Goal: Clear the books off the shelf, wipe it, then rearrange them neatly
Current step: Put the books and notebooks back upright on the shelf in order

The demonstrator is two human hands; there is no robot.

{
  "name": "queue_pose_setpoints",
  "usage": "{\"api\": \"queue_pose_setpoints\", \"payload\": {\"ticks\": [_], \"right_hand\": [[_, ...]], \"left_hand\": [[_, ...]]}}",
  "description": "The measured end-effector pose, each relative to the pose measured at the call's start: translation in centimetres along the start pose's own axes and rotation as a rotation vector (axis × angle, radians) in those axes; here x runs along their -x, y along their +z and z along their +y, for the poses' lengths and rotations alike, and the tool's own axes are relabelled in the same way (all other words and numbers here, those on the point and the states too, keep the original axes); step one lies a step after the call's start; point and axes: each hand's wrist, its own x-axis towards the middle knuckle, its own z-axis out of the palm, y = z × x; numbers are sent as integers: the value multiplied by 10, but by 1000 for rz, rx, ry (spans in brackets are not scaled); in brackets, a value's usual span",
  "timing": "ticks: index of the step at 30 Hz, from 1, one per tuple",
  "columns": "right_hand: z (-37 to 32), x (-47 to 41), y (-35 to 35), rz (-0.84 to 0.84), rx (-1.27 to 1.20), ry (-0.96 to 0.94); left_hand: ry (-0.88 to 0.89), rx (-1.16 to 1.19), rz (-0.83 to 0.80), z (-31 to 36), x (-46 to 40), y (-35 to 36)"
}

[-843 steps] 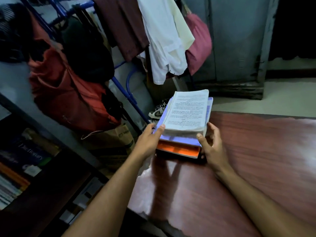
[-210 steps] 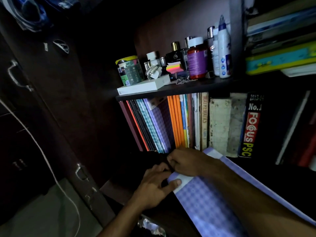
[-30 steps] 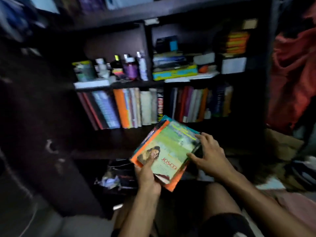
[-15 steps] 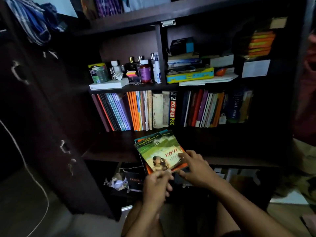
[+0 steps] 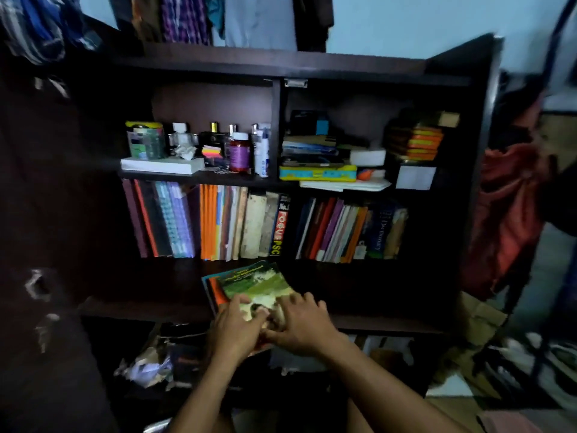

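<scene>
A dark wooden bookshelf (image 5: 343,71) fills the view. A thin stack of books with a green cover (image 5: 254,284) lies flat on the lower shelf board (image 5: 140,307), its near end sticking past the front edge. My left hand (image 5: 237,329) and my right hand (image 5: 301,326) both rest on the near end of that stack, fingers spread over it. Above it, upright books fill the left bay (image 5: 218,225) and the right bay (image 5: 346,231).
The top shelf carries bottles and jars (image 5: 240,151), a white box (image 5: 162,165), a yellow-blue case (image 5: 317,173) and an orange stack (image 5: 418,142). Crumpled paper (image 5: 146,368) sits in the bottom compartment. Clothes hang above, an orange bag (image 5: 509,214) at the right.
The green-covered stack, held up in front of the shelf before, now lies flat on the lower board. Both hands moved forward with it and press on its near end.
</scene>
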Motion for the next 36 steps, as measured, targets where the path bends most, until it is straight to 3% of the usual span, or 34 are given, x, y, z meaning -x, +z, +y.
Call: {"api": "queue_pose_setpoints", "payload": {"ticks": [4, 10, 14, 17, 21, 25, 28, 30, 33, 36], "right_hand": [[8, -6, -9, -41, -4, 153], [14, -8, -9, -104, -94, 411], [2, -15, -5, -92, -61, 392], [1, -17, 2, -49, 9, 347], [16, -13, 5, -8, 73, 280], [46, 0, -6, 221, -75, 285], [79, 0, 9, 545, -316, 327], [88, -4, 26, 668, -480, 408], [90, -26, 47, 747, -531, 629], [99, -42, 54, 640, -405, 759]], "left_hand": [[248, -359, -61, 12, -26, 4], [483, -355, -241, 26, -32, 36], [572, -248, -292, 4, -27, 24], [691, -327, -332, -20, -20, 5], [706, -388, -348, -19, -22, -11], [731, -399, -301, 22, -47, -4], [788, -414, -418, 42, -93, 20], [799, -406, -512, 44, -123, 39], [801, -516, -543, 36, -159, 73], [828, -530, -520, 35, -170, 91]]}}
